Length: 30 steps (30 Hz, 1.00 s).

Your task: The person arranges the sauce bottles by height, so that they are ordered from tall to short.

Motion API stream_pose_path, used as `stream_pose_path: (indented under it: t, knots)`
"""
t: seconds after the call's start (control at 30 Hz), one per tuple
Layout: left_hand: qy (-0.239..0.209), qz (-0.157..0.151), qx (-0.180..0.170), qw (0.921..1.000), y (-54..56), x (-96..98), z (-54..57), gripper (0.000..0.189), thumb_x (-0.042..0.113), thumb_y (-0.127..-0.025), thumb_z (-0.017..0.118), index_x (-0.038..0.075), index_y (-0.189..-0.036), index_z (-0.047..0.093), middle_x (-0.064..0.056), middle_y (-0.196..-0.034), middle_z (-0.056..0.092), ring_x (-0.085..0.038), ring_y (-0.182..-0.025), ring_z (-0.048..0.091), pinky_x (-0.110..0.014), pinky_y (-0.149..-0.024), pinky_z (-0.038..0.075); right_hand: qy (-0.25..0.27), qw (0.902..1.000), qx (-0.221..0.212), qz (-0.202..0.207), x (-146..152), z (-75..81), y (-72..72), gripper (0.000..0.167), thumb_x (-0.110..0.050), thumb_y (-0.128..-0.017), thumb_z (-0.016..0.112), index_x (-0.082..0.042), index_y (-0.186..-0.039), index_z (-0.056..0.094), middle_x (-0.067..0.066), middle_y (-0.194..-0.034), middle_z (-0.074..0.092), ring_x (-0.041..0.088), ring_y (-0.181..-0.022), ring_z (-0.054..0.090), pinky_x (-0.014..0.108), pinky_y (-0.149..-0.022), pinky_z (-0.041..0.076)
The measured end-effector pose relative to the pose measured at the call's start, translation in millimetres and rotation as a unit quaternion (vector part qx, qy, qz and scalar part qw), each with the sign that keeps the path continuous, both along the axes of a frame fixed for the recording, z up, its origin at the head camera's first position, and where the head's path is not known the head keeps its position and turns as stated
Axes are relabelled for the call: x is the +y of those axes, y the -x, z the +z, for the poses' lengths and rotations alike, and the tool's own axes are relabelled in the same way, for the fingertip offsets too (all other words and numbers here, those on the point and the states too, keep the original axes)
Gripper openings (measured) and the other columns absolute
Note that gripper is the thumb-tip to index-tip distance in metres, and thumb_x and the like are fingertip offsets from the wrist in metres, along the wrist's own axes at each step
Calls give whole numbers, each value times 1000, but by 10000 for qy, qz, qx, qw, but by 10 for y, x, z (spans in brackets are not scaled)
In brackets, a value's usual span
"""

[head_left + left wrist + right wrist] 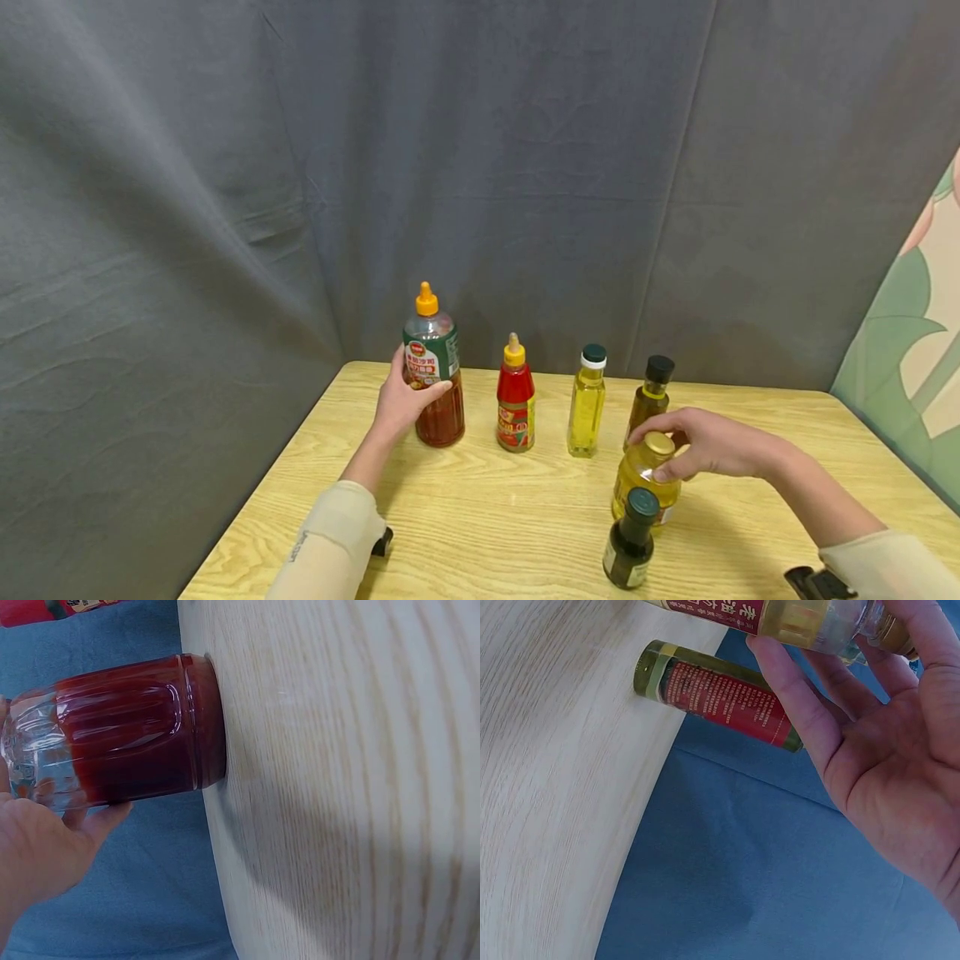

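My left hand [397, 405] grips a large squeeze bottle of red sauce [441, 421] with an orange nozzle cap, thumb across its front below the green label. In the left wrist view the sauce bottle [142, 735] has its base at the tabletop. My right hand [723, 446] reaches over a yellow oil bottle [633, 487] with a gold lid, thumb and fingers curled round its upper part. The right wrist view shows fingers of the right hand [900, 765] along the oil bottle [795, 626], by its neck.
Between the hands stand a red sauce bottle [515, 408] with a yellow cap and a slim oil bottle [586, 408]. A black-capped bottle [651, 398] is behind the right hand; a small dark bottle [628, 550] stands in front. Grey curtain [487, 167] hangs behind the wooden table [480, 517].
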<state>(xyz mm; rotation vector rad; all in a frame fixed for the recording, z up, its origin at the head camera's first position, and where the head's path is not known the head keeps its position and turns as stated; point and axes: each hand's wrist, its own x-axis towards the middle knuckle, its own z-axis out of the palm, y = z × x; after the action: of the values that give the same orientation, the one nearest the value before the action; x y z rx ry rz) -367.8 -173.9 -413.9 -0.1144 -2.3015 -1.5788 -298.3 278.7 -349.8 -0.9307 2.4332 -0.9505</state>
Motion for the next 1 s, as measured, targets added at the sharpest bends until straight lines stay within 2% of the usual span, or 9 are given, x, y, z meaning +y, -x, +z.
stream_pose_path:
  t: [0.37,0.63,1.0]
  knots:
    - [16,-1,12,10000,6,2,-16,102,35,-81,87,25,-160,24,-12,-146,51,-32,-131,50,-54,-109,39,77,9999,-117,0,14,-21,10,45,-19,-90,77,-8,-131,64,15,-129,59,33,-105,57,35,-73,56]
    - [27,35,-4,10000,12,-10,-23,102,32,-81,88,24,-160,24,-13,-146,51,-33,-130,51,-53,-109,40,-32,9999,93,52,2,3,15,44,-22,-89,78,-9,-129,65,12,-127,61,29,-104,57,34,-74,55]
    - [-3,25,11,10000,22,-11,-39,101,32,-81,87,24,-160,24,-13,-146,51,-33,-131,50,-54,-109,39,60,9998,-164,9,11,6,15,44,-19,-90,77,-7,-131,63,15,-126,60,32,-103,59,35,-73,56]
